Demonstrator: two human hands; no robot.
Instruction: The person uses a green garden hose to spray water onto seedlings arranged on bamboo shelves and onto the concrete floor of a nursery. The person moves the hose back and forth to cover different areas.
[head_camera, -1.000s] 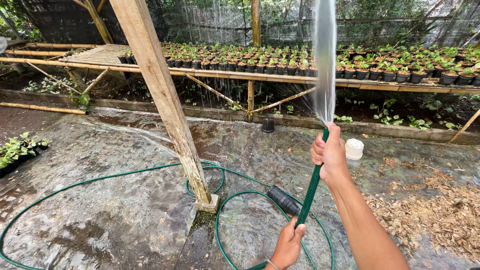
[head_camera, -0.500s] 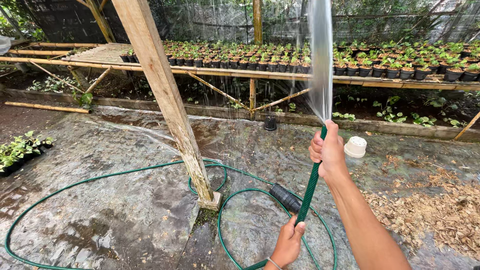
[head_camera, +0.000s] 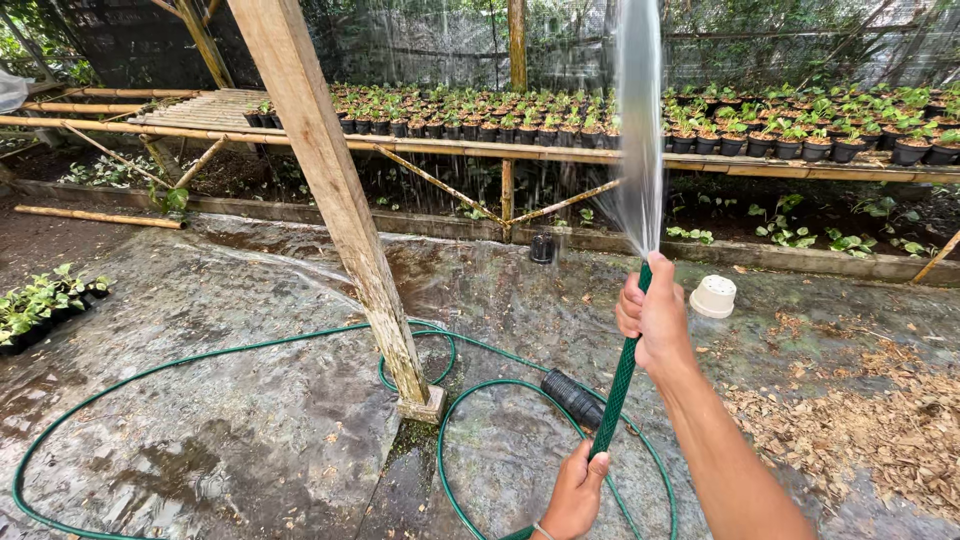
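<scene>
My right hand (head_camera: 655, 320) grips the green hose (head_camera: 614, 395) close to its tip, thumb over the end. A wide fan of water (head_camera: 640, 120) shoots up and away from it toward the long bench of small potted plants (head_camera: 620, 125). Lower down, my left hand (head_camera: 575, 493) holds the same hose. The rest of the hose lies in loops (head_camera: 250, 350) over the wet ground and around the foot of a slanted wooden post (head_camera: 335, 200).
A black cylinder (head_camera: 573, 398) lies by the hose loops. An upturned white pot (head_camera: 712, 296) and a small black pot (head_camera: 542, 248) sit on the ground. Seedling trays (head_camera: 40, 305) stand at left. Dry leaf litter (head_camera: 880, 420) covers the right side.
The view has shifted slightly to the left. Both hands keep their hold on the hose and the water keeps spraying at the bench.
</scene>
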